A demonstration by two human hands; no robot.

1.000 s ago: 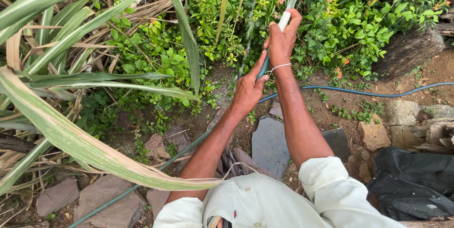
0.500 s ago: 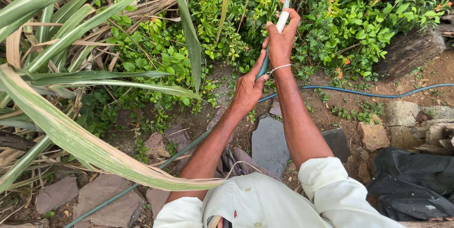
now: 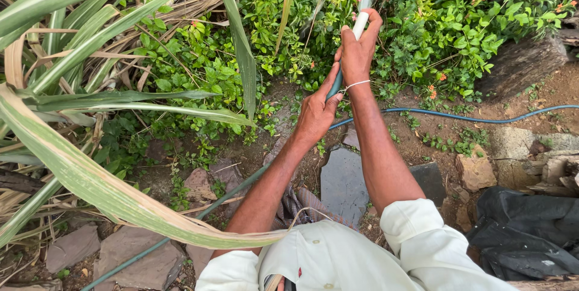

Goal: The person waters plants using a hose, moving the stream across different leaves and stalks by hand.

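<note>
— Where were the hands when you looked?

— Both were out in front, over the garden bed. The right hand (image 3: 358,50) was clenched round the white nozzle (image 3: 360,25) at the end of the green hose (image 3: 333,88), thumb up by the tip. A thin white string (image 3: 357,85) sat round that wrist.

— And the other?

— The left hand (image 3: 316,116) was just behind it, fingers wrapped round the hose lower down.

— Where did the hose go?

— It ran back under the arms, across the soil and the flat grey stones (image 3: 344,183). A blue hose (image 3: 476,118) lay beyond, on the right. Water left the nozzle toward the leafy shrubs (image 3: 446,25) with small orange flowers. Long striped leaves (image 3: 90,182) arched across the left.
</note>
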